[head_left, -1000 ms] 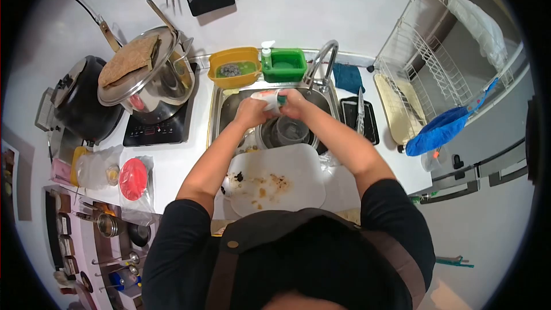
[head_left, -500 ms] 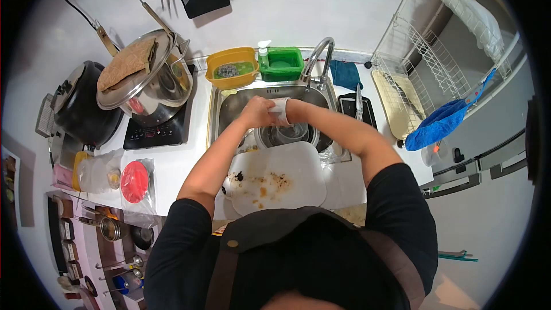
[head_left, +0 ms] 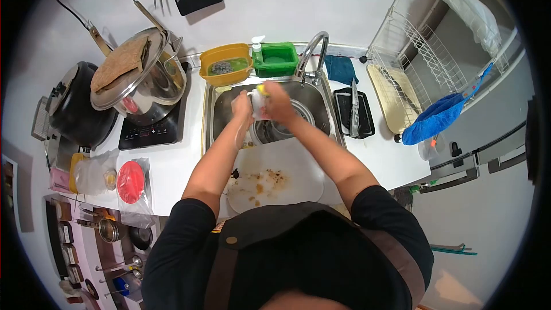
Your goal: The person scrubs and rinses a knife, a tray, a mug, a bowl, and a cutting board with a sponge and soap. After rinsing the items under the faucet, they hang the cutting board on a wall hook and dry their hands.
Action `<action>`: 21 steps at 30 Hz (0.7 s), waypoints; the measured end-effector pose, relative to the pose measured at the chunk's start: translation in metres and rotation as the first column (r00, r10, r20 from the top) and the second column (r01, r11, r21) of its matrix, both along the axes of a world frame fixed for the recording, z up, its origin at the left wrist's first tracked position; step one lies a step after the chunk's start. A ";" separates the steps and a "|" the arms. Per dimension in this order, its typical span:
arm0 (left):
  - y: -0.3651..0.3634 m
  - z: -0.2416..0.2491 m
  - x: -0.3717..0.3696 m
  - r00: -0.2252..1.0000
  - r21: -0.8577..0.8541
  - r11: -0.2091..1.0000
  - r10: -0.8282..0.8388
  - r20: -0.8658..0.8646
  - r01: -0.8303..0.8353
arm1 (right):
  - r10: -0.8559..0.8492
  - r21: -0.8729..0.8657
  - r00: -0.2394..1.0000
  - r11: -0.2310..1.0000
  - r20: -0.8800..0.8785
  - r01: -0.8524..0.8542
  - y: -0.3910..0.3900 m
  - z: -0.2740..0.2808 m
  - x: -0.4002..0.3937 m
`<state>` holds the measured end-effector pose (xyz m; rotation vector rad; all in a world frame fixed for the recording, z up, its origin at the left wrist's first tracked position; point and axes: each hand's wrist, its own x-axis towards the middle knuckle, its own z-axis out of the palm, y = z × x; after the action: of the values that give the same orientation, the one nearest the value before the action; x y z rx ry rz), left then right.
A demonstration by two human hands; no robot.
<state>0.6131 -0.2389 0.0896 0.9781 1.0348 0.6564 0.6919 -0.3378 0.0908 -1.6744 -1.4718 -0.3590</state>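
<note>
My left hand (head_left: 243, 106) grips a white cup (head_left: 258, 106) above the sink (head_left: 215, 132). Against the cup, my right hand (head_left: 278, 101) presses a yellow sponge (head_left: 263, 89), mostly hidden and a little blurred. Below my hands, round metal cookware (head_left: 304, 116) stands in the basin. A white board (head_left: 307, 166) with brown and dark bits on it lies between my forearms, at the sink's front edge.
Behind the sink stand a yellow tub (head_left: 208, 72) holding a grey scrubber, a green tub (head_left: 291, 58) and the faucet (head_left: 317, 46). A knife (head_left: 354, 109) rests on a black tray (head_left: 342, 116) to the right. Left are a steel pot (head_left: 163, 92) and induction cooktop (head_left: 150, 132).
My right hand has come out of the cup and moved to its outer side, where the yellow sponge shows. My left hand has shifted slightly left. The view has shifted a little.
</note>
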 end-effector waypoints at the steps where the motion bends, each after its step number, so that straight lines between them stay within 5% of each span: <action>1: -0.018 0.026 -0.005 0.993 -0.123 0.991 0.056 0.099 -0.044 | 0.123 0.063 0.990 0.990 0.072 -0.127 0.001 -0.003 -0.012; 6: -0.009 0.004 -0.001 0.964 -0.248 0.969 0.070 0.256 -0.004 | 0.159 0.016 0.961 0.986 0.229 -0.167 -0.008 0.011 -0.020; 8: -0.010 0.000 -0.003 0.972 -0.248 0.968 0.032 0.234 0.027 | -0.051 -0.032 0.987 0.998 0.150 0.056 -0.010 0.016 -0.020; 10: -0.008 0.006 -0.004 0.974 -0.236 0.971 0.007 0.228 0.048 | -0.027 -0.048 0.990 0.998 0.138 0.034 -0.021 0.010 -0.031; 12: -0.005 0.012 -0.001 0.952 -0.338 0.939 0.161 0.259 -0.066 | 0.113 -0.114 0.946 0.990 0.305 -0.082 -0.035 0.003 -0.041; 14: -0.008 0.005 0.001 0.961 -0.286 0.955 0.146 0.236 -0.075 | 0.069 -0.119 0.960 0.992 0.272 -0.038 -0.029 0.005 -0.037; 16: -0.011 0.000 -0.004 0.969 -0.181 0.973 -0.100 0.224 0.142 | 0.087 -0.023 0.991 0.996 0.105 -0.085 -0.011 0.008 -0.011; 18: -0.012 0.008 -0.010 0.966 -0.182 0.967 -0.134 0.220 0.176 | -0.023 0.075 0.999 0.997 0.028 0.020 -0.004 0.003 0.014; 19: -0.010 0.010 -0.014 0.939 -0.193 0.939 -0.232 0.255 0.284 | 0.224 0.128 0.668 0.973 -0.710 -0.190 -0.008 0.008 0.022; 20: -0.008 0.012 -0.017 0.901 -0.200 0.900 -0.324 0.290 0.388 | 0.286 0.316 -0.142 0.905 -0.948 -0.284 -0.012 0.011 0.027; 21: -0.012 0.018 -0.017 0.901 -0.201 0.900 -0.324 0.290 0.388 | 0.283 0.350 -0.245 0.888 -0.927 -0.300 -0.020 0.022 0.021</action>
<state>0.5962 -0.2511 0.1077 0.8073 0.6693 0.3179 0.7125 -0.3580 0.1128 -0.8410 -0.4392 1.1440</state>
